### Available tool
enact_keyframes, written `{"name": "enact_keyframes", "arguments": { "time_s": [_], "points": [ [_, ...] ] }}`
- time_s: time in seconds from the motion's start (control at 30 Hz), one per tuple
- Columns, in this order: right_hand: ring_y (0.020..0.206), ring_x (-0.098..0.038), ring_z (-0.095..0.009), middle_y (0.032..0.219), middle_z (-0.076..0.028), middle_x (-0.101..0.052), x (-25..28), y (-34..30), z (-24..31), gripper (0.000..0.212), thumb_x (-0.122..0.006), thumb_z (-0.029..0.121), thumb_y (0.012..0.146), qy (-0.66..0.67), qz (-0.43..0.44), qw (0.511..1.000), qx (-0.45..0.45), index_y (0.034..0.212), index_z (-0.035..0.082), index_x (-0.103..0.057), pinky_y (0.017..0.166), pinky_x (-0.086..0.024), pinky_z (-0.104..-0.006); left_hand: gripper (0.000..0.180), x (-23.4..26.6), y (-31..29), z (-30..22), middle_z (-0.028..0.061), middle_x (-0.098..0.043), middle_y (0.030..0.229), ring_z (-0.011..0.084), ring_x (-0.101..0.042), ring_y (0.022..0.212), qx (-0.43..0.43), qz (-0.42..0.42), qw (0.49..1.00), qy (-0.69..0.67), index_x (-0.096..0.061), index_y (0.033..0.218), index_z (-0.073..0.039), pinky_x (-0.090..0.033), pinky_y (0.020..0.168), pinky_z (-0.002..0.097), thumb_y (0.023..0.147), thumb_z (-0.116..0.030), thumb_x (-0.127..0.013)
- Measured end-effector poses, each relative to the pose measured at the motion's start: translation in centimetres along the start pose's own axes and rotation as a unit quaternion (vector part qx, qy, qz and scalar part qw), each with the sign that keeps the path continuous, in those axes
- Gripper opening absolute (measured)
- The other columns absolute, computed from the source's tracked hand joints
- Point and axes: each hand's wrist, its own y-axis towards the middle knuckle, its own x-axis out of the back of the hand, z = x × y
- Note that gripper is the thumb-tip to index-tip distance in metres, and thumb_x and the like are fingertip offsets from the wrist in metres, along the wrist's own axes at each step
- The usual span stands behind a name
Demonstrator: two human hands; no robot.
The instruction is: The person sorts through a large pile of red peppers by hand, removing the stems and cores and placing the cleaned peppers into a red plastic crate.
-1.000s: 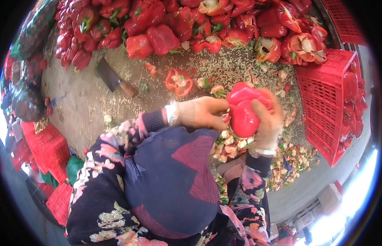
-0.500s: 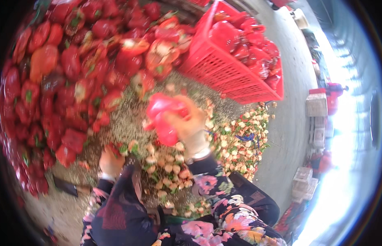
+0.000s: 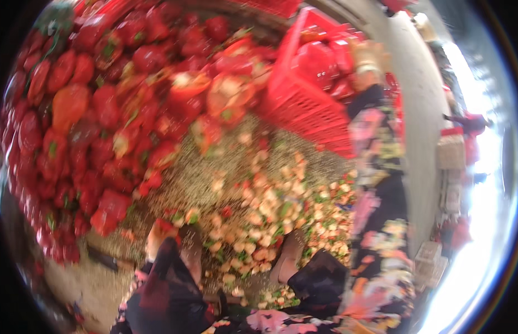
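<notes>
My right hand (image 3: 371,58) is over the red plastic crate (image 3: 303,119), smeared by motion, so its fingers do not show clearly. Glossy red peppers (image 3: 314,64) fill the crate, some right beside that hand. Low down by my left knee, my left hand (image 3: 155,238) is closed, with something small and red at its fingertips. My sleeve and knee hide part of it. A large heap of red peppers (image 3: 106,106) lies on the left, several of them cut open. Between my feet are many cut-out pepper cores (image 3: 264,209) with pale seeds and green stems.
A knife (image 3: 103,259) with a dark blade lies on the ground left of my left hand. Loose seeds (image 3: 206,167) cover the ground between heap and crate. My shoes (image 3: 289,256) stand among the cores. Farther right are pale stacked crates (image 3: 452,150) and a person in red (image 3: 471,125).
My right hand has moved up and right from above the seeds to the crate, taking the red pepper it held with it. My left hand has stayed low near my knee.
</notes>
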Motion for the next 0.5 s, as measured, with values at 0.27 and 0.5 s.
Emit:
{"name": "enact_keyframes", "arguments": {
  "time_s": [0.27, 0.5],
  "points": [
    [0.108, -0.065, -0.030, 0.129, -0.011, -0.063, 7.7, -33.6, 13.3, 0.040, -0.082, 0.022, 0.087, 0.578, 0.031, 0.759, 0.298, 0.121, 0.004, -0.067, 0.102, -0.052, -0.0369, 0.047, -5.4, -1.1, -13.0, 0.0052, -0.067, 0.125, 0.0162, -0.067, 0.107, 0.053, 0.199, 0.961, -0.185, -0.046, 0.150, -0.005, -0.058, 0.084, 0.0323, 0.106, -0.021, -0.058],
    [0.096, -0.064, -0.013, 0.106, -0.007, -0.070, 10.1, -49.3, 18.5, 0.039, -0.070, 0.034, 0.098, 0.816, 0.502, 0.288, -0.015, 0.118, 0.000, -0.070, 0.086, -0.053, -0.0278, 0.057, -10.2, -4.6, -13.5, 0.0058, -0.063, 0.130, 0.0183, -0.063, 0.117, -0.030, 0.294, 0.914, -0.278, -0.047, 0.147, -0.004, -0.053, 0.100, 0.0370, 0.098, -0.020, -0.073]
  ]
}}
